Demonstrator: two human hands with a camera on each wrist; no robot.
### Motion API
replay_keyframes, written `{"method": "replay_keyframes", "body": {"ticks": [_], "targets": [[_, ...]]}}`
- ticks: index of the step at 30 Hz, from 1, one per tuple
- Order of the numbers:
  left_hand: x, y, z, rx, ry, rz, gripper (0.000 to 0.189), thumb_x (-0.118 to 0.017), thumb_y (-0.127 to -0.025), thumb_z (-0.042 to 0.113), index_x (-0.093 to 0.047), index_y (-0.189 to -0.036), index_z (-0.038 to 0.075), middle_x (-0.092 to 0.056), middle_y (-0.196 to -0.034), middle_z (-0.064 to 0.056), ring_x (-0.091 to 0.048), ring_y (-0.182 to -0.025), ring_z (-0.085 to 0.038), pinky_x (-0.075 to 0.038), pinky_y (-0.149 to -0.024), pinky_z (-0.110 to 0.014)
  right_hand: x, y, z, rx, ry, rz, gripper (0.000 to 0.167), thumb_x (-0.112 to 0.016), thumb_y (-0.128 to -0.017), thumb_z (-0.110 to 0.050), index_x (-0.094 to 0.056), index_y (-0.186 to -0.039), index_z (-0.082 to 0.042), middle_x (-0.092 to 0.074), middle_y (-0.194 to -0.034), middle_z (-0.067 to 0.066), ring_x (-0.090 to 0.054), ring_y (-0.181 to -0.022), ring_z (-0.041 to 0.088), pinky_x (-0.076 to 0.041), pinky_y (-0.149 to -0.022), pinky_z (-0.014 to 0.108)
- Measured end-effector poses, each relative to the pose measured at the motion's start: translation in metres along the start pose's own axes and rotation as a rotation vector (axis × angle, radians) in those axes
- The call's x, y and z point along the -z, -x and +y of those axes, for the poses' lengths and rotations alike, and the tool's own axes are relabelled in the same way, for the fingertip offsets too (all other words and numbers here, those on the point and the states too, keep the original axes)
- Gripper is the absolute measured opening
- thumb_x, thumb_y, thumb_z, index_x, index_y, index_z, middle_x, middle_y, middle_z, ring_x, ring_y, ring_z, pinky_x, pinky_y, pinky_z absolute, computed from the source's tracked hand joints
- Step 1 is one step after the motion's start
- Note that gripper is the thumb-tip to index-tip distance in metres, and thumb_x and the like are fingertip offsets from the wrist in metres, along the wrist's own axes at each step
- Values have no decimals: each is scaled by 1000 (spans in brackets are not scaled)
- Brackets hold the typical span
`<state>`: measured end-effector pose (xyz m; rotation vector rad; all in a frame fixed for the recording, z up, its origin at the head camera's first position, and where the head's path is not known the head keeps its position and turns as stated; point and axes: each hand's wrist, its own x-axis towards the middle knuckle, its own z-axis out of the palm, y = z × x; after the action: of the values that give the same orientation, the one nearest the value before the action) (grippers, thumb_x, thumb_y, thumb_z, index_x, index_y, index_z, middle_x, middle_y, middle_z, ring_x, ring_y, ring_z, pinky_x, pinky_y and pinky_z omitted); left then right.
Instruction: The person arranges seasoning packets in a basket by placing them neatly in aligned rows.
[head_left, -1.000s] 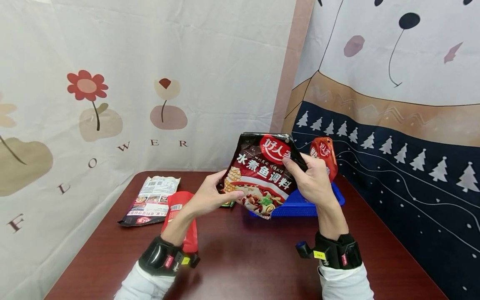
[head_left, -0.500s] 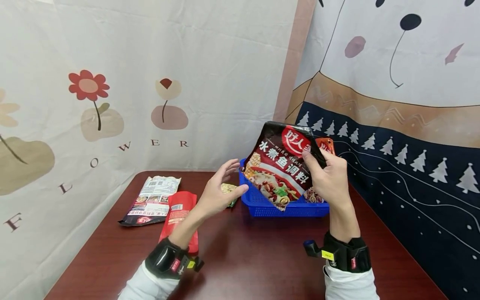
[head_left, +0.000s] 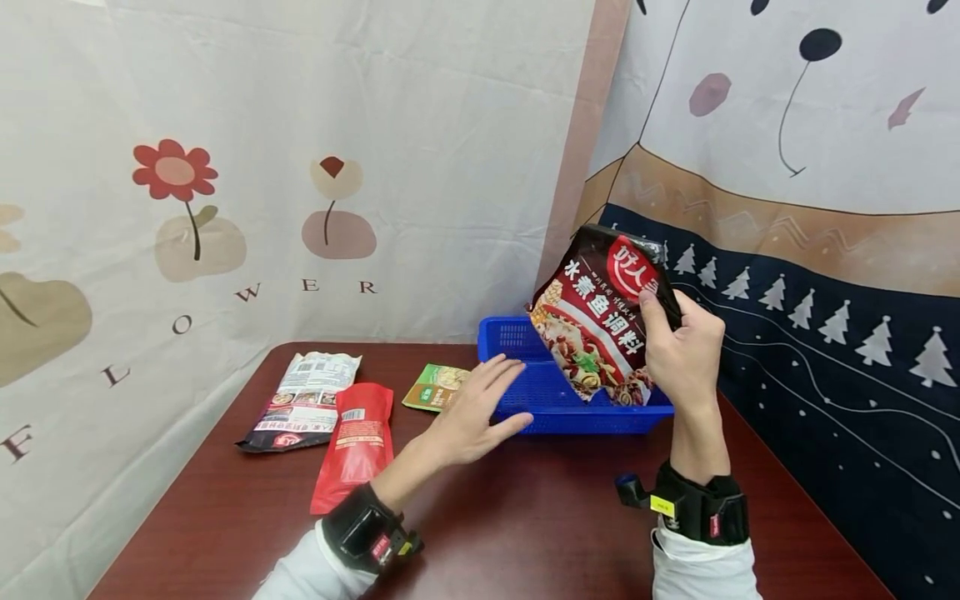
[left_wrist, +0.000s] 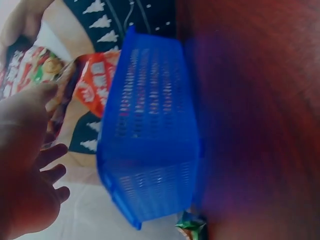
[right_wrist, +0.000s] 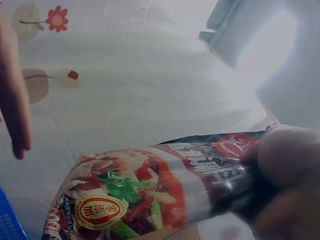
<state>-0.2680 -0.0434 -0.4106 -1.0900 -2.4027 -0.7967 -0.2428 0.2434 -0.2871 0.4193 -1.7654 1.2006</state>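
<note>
Packet [head_left: 592,315] | right hand [head_left: 684,354]: grips it | left hand [head_left: 472,417]: fingers extended, near basket [head_left: 588,422]

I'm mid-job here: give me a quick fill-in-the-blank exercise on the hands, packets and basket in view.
1. The right hand grips the dark packet, which in the head view partly hides the ____ basket.
2. The left hand is holding ____.
3. In the head view, the green packet is partly hidden by the ____ hand.
4. The pouch between the white-and-black packet and the green packet is ____.

Missing words: blue; nothing; left; red.
</note>
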Motion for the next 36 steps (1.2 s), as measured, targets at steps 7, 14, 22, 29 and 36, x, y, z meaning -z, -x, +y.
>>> {"method": "replay_keyframes", "body": {"ticks": [7, 14, 22, 29, 36], "targets": [[-16, 6, -6, -57, -125, -102, 63, -65, -115, 40, -53, -166, 6, -59, -169, -18, -48, -165, -41, -36, -136, -68, -1, 1, 0, -16, -1, 21, 28, -69, -112, -13, -80, -108, 12, -75, -89, -24, -72, -71, -6, -59, -64, 10], [-27, 10, -14, -108, -258, -133, 46, -57, -119, 31, -63, -158, 6, -74, -149, -14, -66, -146, -31, -40, -134, -65, -3, 0, 1, -31, -8, 17, 29, -69, -112, -15, -81, -109, 11, -76, -89, -23, -73, -71, -4, -60, -64, 11], [-28, 10, -14, -165, -386, -95, 34, -59, -116, 15, -70, -148, 11, -82, -130, -6, -75, -125, -26, -47, -130, -57, -2, 1, 3, -39, 6, 15, 30, -69, -113, -17, -81, -112, 10, -75, -89, -23, -73, -72, -5, -59, -64, 10], [-26, 10, -11, -160, -397, -111, 34, -59, -116, 14, -71, -147, 12, -82, -130, -5, -76, -123, -25, -48, -129, -57, -3, 2, 5, -43, 33, 23, 30, -68, -113, -18, -82, -114, 8, -80, -93, -2, -73, -72, -6, -59, -63, 10], [-25, 10, -11, -158, -398, -107, 33, -59, -116, 14, -72, -147, 13, -83, -129, -4, -76, -121, -25, -48, -129, -56, -7, 1, 12, -15, 131, 46, 30, -69, -113, -19, -81, -113, 9, -82, -100, 29, -66, -74, -13, -53, -66, 4]]}}
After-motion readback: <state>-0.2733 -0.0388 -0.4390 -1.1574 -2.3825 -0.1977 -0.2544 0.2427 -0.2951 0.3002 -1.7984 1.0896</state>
